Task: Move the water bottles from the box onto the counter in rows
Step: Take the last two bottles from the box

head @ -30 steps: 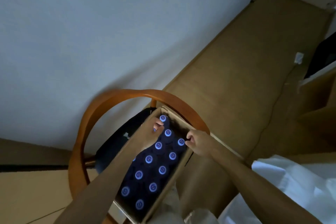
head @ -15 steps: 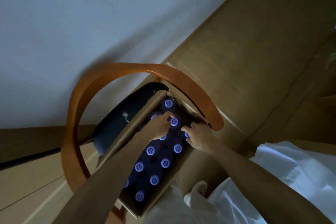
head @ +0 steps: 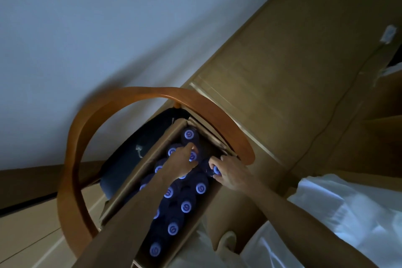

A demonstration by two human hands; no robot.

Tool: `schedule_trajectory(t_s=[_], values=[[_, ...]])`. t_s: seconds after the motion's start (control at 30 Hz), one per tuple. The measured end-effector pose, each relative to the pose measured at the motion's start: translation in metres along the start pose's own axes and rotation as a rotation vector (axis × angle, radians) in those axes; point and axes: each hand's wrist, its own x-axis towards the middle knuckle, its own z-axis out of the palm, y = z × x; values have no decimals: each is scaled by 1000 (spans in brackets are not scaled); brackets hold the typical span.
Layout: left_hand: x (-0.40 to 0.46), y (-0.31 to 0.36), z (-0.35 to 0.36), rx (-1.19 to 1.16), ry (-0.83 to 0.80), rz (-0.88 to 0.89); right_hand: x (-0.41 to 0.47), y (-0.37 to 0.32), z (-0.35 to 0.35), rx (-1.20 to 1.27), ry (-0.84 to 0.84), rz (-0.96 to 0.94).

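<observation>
A: Where are the hands?
B: Both reach down into the box (head: 139, 172) on the chair (head: 71, 159); the left hand (head: 181, 164) lies over a cap, fingers curled onto a bottle top; the right hand (head: 229, 173) pinches another cap at the box's far right side.
A: And the water bottles (head: 187, 206)?
B: Upright in the box, packed touching, long axes vertical, caps facing the camera; the counter (head: 282, 85) lies just beyond.
</observation>
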Motion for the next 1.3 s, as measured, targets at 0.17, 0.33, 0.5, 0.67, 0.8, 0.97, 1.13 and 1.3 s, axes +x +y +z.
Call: schedule_trajectory(t_s=[0.17,0.33,0.5,0.67,0.8,0.97,1.13,1.3], values=[[-24,14,-21,113,143,6,-12,3,-19,63,106,-16],[-60,35,-44,120,247,76,-26,-2,-40,68,209,-63],[-116,63,-59,89,427,-6,-45,-15,-74,78,292,-162],[-182,85,-72,50,722,-48,-67,-39,-114,-9,377,-336],[-241,102,-83,9,952,-97,-82,-70,-150,-65,453,-450],[-320,120,-97,-20,1250,-227,-98,-125,-192,-108,573,-657],[-413,138,-116,-103,1549,-296,-121,-201,-229,-118,588,-817],[-511,137,-118,-196,1780,-395,-146,-290,-245,-20,599,-976]])
